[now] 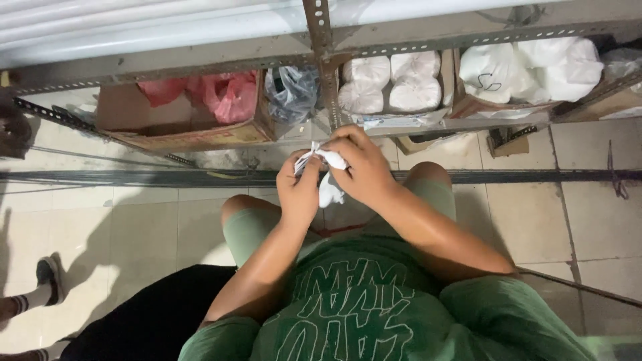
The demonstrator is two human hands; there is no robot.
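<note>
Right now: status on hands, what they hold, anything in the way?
Left hand and right hand both pinching a crumpled white plastic bag above the knees. Metal shelf post just ahead; not touching.

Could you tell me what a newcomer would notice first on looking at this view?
In the middle, the left hand and right hand together pinch a small white plastic bag above the knees. Straight ahead, a metal shelf frame holds a cardboard box with red bags on the left, and white round rolls on the right. At the far left edge, another person's shoe stands on the tiled floor.
</note>
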